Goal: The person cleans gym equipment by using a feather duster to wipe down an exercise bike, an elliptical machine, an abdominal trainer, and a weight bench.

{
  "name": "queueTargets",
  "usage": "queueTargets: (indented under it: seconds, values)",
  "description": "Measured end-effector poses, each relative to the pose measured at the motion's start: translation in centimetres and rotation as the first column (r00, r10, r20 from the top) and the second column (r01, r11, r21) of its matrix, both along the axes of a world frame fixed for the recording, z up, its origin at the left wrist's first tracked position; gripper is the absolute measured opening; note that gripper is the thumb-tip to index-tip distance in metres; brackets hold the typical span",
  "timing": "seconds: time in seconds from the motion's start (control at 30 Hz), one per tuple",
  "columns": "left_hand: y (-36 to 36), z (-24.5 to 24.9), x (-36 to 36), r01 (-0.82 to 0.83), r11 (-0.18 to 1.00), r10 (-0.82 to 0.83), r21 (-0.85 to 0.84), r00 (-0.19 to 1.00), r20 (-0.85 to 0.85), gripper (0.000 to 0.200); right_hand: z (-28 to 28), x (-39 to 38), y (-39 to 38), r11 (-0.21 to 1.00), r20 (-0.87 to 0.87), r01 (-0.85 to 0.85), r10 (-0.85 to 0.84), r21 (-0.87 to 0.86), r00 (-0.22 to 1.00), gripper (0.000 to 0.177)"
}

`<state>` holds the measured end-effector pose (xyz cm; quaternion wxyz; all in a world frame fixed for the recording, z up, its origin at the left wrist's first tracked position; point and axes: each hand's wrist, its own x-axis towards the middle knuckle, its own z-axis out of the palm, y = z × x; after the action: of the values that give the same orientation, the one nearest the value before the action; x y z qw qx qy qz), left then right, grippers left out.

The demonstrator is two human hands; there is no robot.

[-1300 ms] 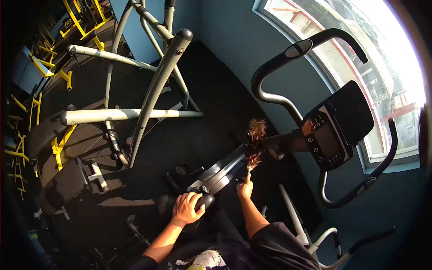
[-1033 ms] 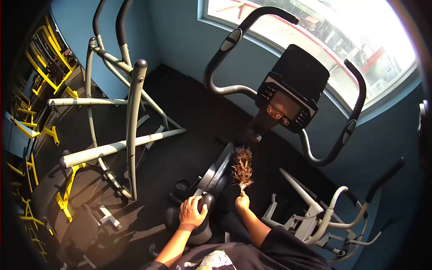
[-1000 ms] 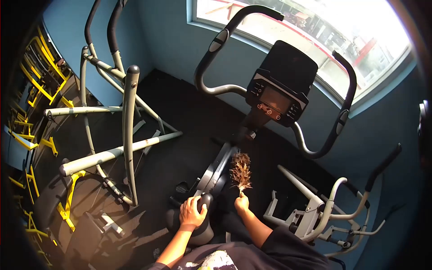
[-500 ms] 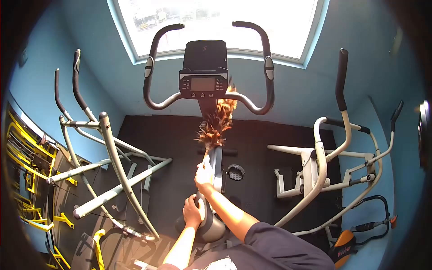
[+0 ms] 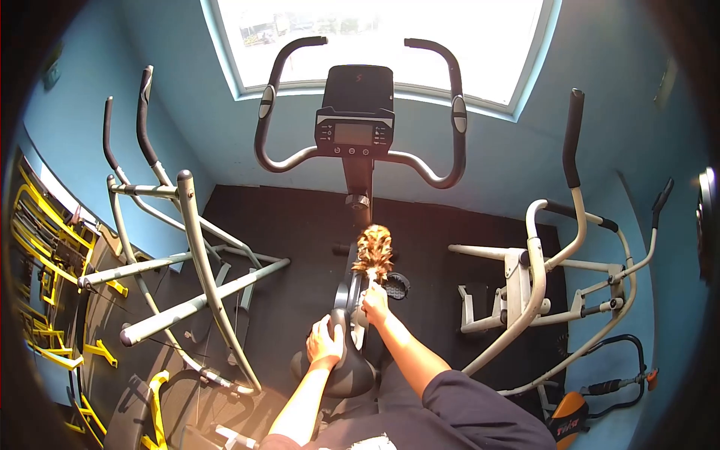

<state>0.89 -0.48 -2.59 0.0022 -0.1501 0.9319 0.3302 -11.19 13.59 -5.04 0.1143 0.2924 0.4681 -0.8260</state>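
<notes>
My right hand [image 5: 375,304] is closed around the handle of a feather duster [image 5: 374,253]. The duster's brown and orange feathers point away from me, beside the exercise bike's frame and low in front of its post [image 5: 358,176]. On the left side of the black bike seat [image 5: 352,373] rests my left hand [image 5: 323,345], its fingers laid over the seat near its nose and holding nothing loose. Above and beyond the duster stands the bike's console [image 5: 353,134], between two curved handlebars [image 5: 458,112]. A pedal [image 5: 396,286] shows just right of the duster.
To the left stands a pale tubular machine [image 5: 199,247] with dark upright handles. A white machine with long levers [image 5: 534,277] is at the right. Yellow-framed equipment [image 5: 45,240] lines the far left. An orange and black device [image 5: 571,414] sits lower right. A bright window [image 5: 390,52] is ahead.
The duster has come down and back from the post below the console, and my right hand has shifted right. My left hand stays on the seat. The view has turned slightly.
</notes>
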Motion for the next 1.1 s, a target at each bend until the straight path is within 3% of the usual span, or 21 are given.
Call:
queueTargets:
  seconds: [0.07, 0.13, 0.17, 0.27, 0.3, 0.4, 0.43, 0.47, 0.57, 0.6, 0.67, 0.73, 0.77, 0.8, 0.87, 0.93, 0.97, 1.0, 1.07, 1.1]
  values:
    - [0.0, -0.2, 0.2, 0.014, 1.0, -0.014, -0.022, 1.0, -0.022, 0.05, 1.2, -0.6, 0.2, 0.988, -0.154, -0.014, 0.039, 0.156, 0.987, 0.024]
    - [0.4, 0.5, 0.1, 0.006, 1.0, -0.006, -0.02, 1.0, -0.002, 0.05, -0.7, -1.9, 0.9, 0.979, -0.187, -0.156, 0.178, 0.129, 0.966, 0.052]
    - [0.5, 0.9, 0.1, 0.014, 1.0, -0.014, -0.025, 1.0, 0.013, 0.05, -1.9, -2.5, 0.9, 0.978, -0.182, -0.165, 0.186, 0.123, 0.966, 0.052]
    - [0.7, 0.4, 0.1, 0.001, 0.997, -0.002, -0.073, 1.0, -0.011, 0.05, -4.4, -3.9, 0.7, 0.953, 0.1, -0.239, 0.224, 0.186, 0.97, 0.05]
    - [0.5, 0.4, -0.1, -0.003, 0.997, 0.003, -0.075, 1.0, -0.007, 0.05, -3.8, -3.9, 0.5, 0.952, 0.103, -0.245, 0.229, 0.183, 0.968, 0.05]
    - [0.3, 0.8, -0.2, 0.004, 0.999, -0.005, -0.043, 1.0, -0.003, 0.049, 0.5, -2.9, 0.4, 0.982, -0.116, -0.128, 0.145, 0.139, 0.983, 0.053]
    - [0.3, 1.0, -0.2, 0.008, 0.999, -0.008, -0.042, 1.0, 0.007, 0.048, -2.2, -2.7, -1.3, 0.924, -0.346, 0.039, 0.103, 0.381, 0.933, 0.056]
    - [0.3, 1.1, -0.3, 0.014, 0.999, -0.013, -0.04, 1.0, 0.012, 0.048, 0.6, -1.7, -1.2, 0.914, -0.317, -0.026, 0.167, 0.405, 0.934, 0.057]
    - [0.3, 0.8, -0.4, 0.019, 0.998, -0.019, -0.059, 1.0, -0.013, 0.048, 4.0, -0.3, -3.0, 0.853, -0.375, 0.028, 0.199, 0.522, 0.905, 0.056]
    - [0.4, 1.0, -0.4, 0.013, 0.998, -0.013, -0.066, 1.0, 0.006, 0.047, 1.1, -0.7, -3.0, 0.853, -0.376, 0.029, 0.199, 0.521, 0.905, 0.056]
    - [0.4, 1.3, -0.4, 0.016, 0.999, -0.017, -0.05, 1.0, -0.015, 0.047, -8.0, -2.7, -3.3, 0.989, -0.351, -0.097, 0.132, 0.114, 0.927, 0.047]
    - [0.4, 1.1, -0.5, 0.021, 0.998, -0.023, -0.062, 0.999, -0.04, 0.047, -4.5, -4.2, -1.8, 0.94, 0.051, -0.231, 0.225, 0.253, 0.973, 0.054]
    - [0.4, 1.1, -0.5, 0.019, 0.998, -0.022, -0.062, 0.998, -0.051, 0.047, -7.7, -5.7, -2.3, 0.921, 0.058, -0.12, 0.106, 0.37, 0.993, 0.056]
    - [0.4, 1.2, -0.6, 0.022, 0.997, -0.025, -0.071, 0.999, -0.041, 0.047, -15.2, -6.3, -1.9, 0.686, -0.29, -0.03, 0.346, 0.727, 0.892, 0.045]
    - [0.5, 1.3, -0.6, 0.02, 0.998, -0.023, -0.066, 0.999, -0.043, 0.047, -13.5, -7.6, -1.6, 0.76, -0.38, 0.147, 0.14, 0.633, 0.914, 0.063]
    - [0.7, 1.6, -0.6, 0.008, 0.998, -0.01, -0.064, 1.0, -0.029, 0.046, -9.8, -7.7, -0.9, 0.813, -0.133, -0.1, 0.214, 0.574, 0.968, 0.051]
    - [0.7, 1.6, -0.6, 0.012, 0.998, -0.014, -0.069, 0.999, -0.037, 0.046, -9.3, -8.0, -1.1, 0.85, -0.091, -0.125, 0.198, 0.512, 0.976, 0.052]
    - [0.6, 1.5, -0.7, 0.014, 0.997, -0.017, -0.076, 0.999, -0.045, 0.046, -10.2, -8.4, -1.3, 0.861, -0.165, -0.098, 0.205, 0.498, 0.965, 0.051]
    - [0.6, 1.8, -0.9, 0.007, 0.998, -0.01, -0.069, 0.999, -0.04, 0.047, -12.0, -9.5, -0.5, 0.88, 0.169, -0.312, 0.267, 0.359, 0.949, 0.048]
    - [0.6, 1.6, -0.8, 0.013, 0.996, -0.018, -0.083, 0.998, -0.055, 0.047, -13.9, -9.9, -0.1, 0.912, 0.275, -0.306, 0.231, 0.272, 0.933, 0.025]
